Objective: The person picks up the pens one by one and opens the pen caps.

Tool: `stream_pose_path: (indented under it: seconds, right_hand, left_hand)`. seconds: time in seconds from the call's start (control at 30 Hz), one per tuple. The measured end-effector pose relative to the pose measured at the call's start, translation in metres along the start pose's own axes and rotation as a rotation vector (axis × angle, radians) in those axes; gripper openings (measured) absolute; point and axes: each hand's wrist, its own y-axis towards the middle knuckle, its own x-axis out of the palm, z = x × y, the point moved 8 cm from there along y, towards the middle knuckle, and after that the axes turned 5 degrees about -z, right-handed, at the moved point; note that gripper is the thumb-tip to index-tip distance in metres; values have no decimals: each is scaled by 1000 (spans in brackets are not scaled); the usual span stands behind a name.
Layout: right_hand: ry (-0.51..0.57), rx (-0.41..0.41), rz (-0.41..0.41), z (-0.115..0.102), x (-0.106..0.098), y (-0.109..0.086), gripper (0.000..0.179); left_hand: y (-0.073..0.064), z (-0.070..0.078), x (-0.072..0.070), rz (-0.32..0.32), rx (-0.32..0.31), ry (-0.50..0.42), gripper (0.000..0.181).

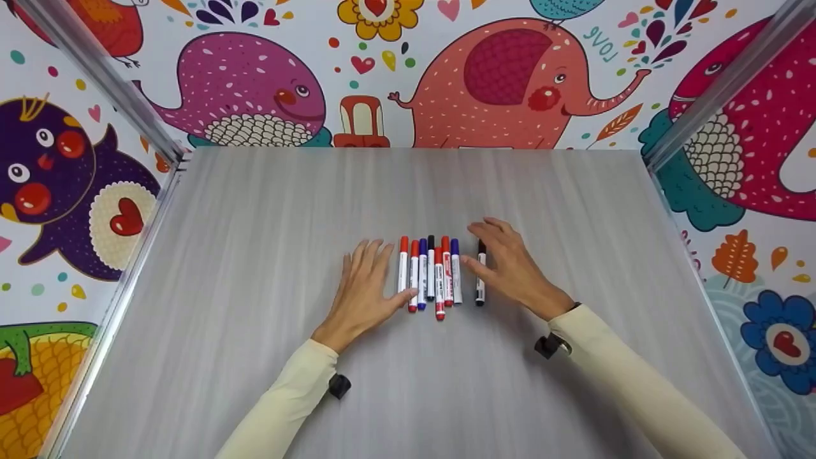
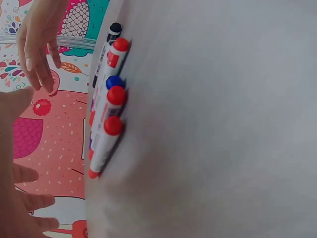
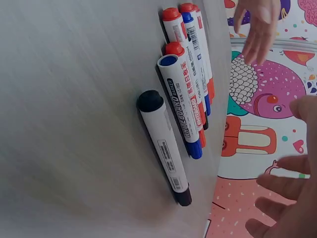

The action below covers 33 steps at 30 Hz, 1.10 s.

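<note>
Several whiteboard markers with red, blue and black caps lie side by side in a close row on the table. A red-capped marker [image 1: 403,271] forms the row's left end, and a blue-capped marker [image 1: 456,275] its right end. Slightly apart to the right lies a black-capped marker [image 1: 480,277] [image 3: 164,144]. My left hand [image 1: 360,294] is beside the row's left end, fingers spread, thumb over the lower ends of the left markers; contact is unclear. My right hand [image 1: 513,271] hovers by the black marker, its fingers partly covering the cap and its thumb pointing left. Neither hand grips anything.
The grey wood-grain table [image 1: 268,210] extends around the markers. Behind it stands a wall panel [image 1: 376,64] printed with cartoon animals, with similar panels at left and right. Metal posts [image 1: 720,83] mark the corners. A small black camera [image 1: 340,386] sits at my left wrist.
</note>
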Motion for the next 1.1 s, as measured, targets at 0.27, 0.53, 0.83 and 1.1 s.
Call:
stream_pose_path:
  seconds: [0.27,0.53,0.83,1.1]
  right_hand:
    - [28,-63,-16,-5,23,1,61]
    - [78,-68,-50,-4,45,2,63]
    - [48,-92,-85,-5,61,11,64]
    - [11,-139,-93,-8,74,20,63]
  left_hand:
    - [-22,-7,15,-12,13,-91,99]
    - [-31,-11,27,2,16,-136,97]
    - [-30,-11,29,23,15,-190,94]
    - [-31,-15,32,50,18,-198,88]
